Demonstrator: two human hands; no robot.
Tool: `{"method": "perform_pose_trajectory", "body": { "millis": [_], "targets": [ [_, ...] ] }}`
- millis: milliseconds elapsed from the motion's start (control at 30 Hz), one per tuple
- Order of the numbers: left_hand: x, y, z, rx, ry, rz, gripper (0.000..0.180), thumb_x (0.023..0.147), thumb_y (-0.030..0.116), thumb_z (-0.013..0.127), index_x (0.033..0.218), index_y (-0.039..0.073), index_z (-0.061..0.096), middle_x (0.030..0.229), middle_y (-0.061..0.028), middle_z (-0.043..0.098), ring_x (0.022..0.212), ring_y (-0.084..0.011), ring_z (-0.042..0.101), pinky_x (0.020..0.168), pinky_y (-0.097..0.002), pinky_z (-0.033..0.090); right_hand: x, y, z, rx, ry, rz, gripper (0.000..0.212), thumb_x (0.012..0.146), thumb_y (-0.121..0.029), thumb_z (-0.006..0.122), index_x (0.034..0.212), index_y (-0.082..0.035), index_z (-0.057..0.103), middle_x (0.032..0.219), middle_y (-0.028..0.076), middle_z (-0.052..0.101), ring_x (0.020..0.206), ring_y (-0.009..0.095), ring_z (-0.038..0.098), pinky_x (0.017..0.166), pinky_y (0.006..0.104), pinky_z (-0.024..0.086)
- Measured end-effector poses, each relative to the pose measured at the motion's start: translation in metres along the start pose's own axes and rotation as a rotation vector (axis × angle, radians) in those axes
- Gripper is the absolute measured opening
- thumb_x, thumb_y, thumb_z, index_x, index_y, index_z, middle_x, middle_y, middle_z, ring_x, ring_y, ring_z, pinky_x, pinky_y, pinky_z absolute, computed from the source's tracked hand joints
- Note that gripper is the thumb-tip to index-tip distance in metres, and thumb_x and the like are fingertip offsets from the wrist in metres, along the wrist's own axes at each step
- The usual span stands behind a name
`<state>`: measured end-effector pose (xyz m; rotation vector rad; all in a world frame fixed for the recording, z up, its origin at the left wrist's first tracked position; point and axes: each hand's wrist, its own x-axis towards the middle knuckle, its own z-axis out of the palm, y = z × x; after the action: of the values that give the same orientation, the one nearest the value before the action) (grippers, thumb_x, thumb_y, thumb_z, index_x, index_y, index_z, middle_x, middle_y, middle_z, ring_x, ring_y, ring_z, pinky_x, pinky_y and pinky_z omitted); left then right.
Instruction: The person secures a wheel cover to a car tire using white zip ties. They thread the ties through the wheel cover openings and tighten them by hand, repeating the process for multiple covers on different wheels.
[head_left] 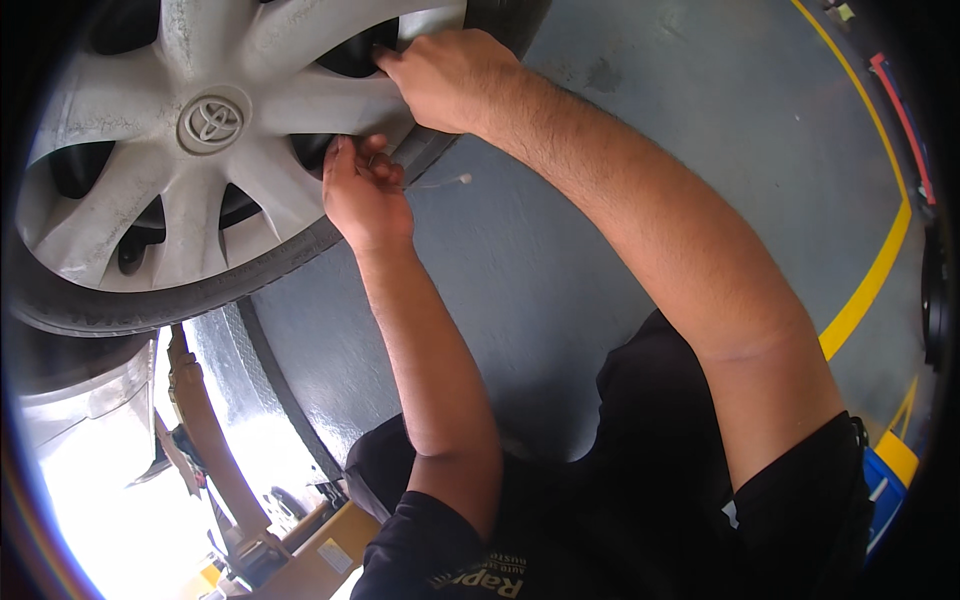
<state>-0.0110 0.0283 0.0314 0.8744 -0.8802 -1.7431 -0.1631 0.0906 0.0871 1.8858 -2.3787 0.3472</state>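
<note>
A silver-grey wheel cover (290, 100) with broad spokes sits on a black tyre (215, 300) at the upper left. My left hand (368, 195) is at its lower right rim, fingertips pinched together by a gap between spokes. From between those fingers a thin pale cable tie (464, 179) sticks out to the right, its small head at the free end. Higher up, my right hand (445, 82) is closed at the cover's edge. One fingertip reaches into a dark opening, while the other fingers are hidden, and what they grip does not show.
Grey floor (570, 290) with a yellow line (870, 285) lies to the right. At the lower left are a brown lift arm (215, 430) and a cardboard box (335, 545). A blue and yellow object (890, 480) stands at the right edge. My knees are below.
</note>
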Motion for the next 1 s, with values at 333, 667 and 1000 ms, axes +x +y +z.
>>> {"method": "perform_pose_trajectory", "body": {
  "millis": [333, 667, 1000],
  "targets": [
    [0.008, -0.005, 0.003, 0.101, -0.008, 0.089, 0.016, 0.108, 0.012, 0.051, 0.116, 0.005, 0.063, 0.075, -0.0005, 0.055, 0.06, -0.0083, 0.041, 0.052, -0.0263, 0.033, 0.008, 0.005, -0.005, -0.023, -0.031, -0.025, 0.04, 0.098, -0.013, 0.058, 0.138, -0.013, 0.066, 0.106, 0.012, 0.08, 0.094, 0.029, 0.08, 0.078, 0.0459, 0.068],
    [0.006, 0.0, 0.004, 0.099, -0.036, 0.036, 0.012, 0.107, 0.012, 0.05, 0.107, 0.006, 0.06, 0.076, -0.0024, 0.055, 0.059, -0.0105, 0.041, 0.052, -0.0284, 0.034, 0.006, -0.004, -0.007, -0.062, -0.042, 0.02, 0.039, 0.1, -0.014, 0.058, 0.138, -0.012, 0.066, 0.109, 0.011, 0.08, 0.096, 0.027, 0.079, 0.076, 0.0434, 0.068],
    [-0.002, 0.002, 0.009, 0.161, 0.01, 0.062, 0.007, 0.105, 0.012, 0.051, 0.102, 0.01, 0.058, 0.078, -0.0006, 0.054, 0.063, -0.0114, 0.043, 0.056, -0.0299, 0.034, 0.016, 0.004, -0.001, -0.128, -0.077, -0.084, 0.036, 0.1, -0.016, 0.06, 0.135, -0.009, 0.065, 0.117, 0.011, 0.079, 0.11, 0.024, 0.077, 0.085, 0.0424, 0.065]
  ]
}}
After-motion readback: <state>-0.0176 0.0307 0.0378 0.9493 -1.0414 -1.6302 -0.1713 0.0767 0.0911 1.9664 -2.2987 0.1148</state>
